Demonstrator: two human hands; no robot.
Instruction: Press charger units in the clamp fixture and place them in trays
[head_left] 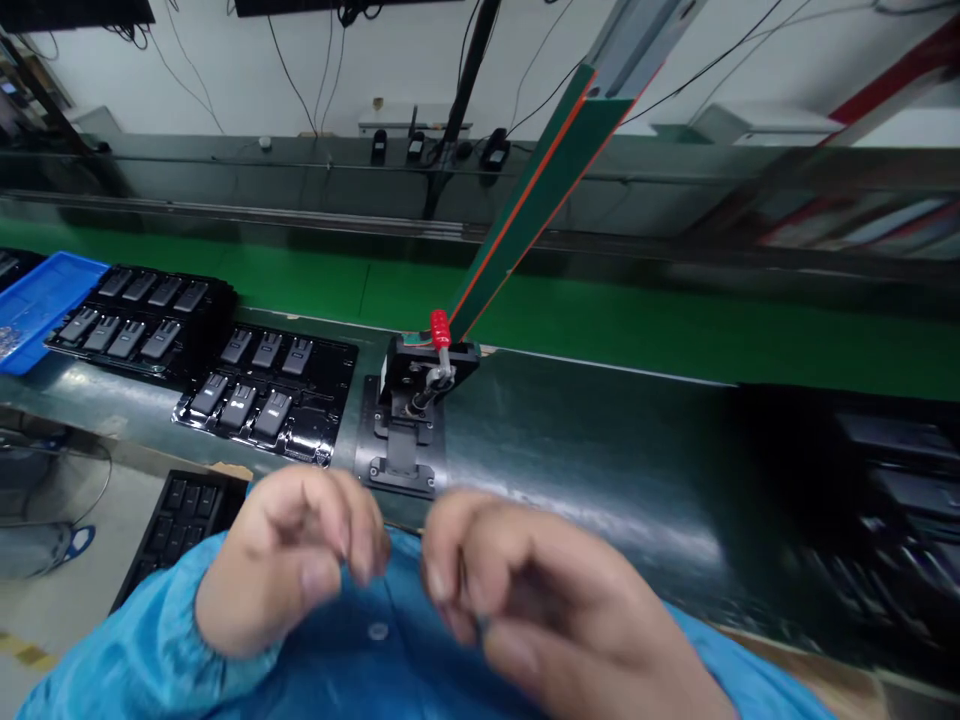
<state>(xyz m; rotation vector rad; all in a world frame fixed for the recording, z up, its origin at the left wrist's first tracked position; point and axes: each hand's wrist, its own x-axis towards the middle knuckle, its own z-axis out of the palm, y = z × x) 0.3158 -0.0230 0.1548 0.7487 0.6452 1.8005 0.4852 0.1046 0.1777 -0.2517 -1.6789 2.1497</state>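
My left hand (300, 550) hovers in front of my body with loosely curled fingers; a gap shows between thumb and fingertips, and nothing is visible in it. Close beside it, my right hand (547, 590) is closed in a pinch. A tiny dark bit shows between its thumb and fingertips, too small to name. Just beyond both hands stands a black clamping fixture (403, 450) with a red-handled toggle clamp (441, 335). A flat grey part seems to lie in the fixture's near end.
Left of the fixture lies a black tray (330, 375) of grey plastic housings, with a fuller tray stack (161, 365) and a blue bin (56, 285) farther left. Blurred black trays (900, 480) sit at right. A green-and-orange strip (525, 220) rises behind the fixture.
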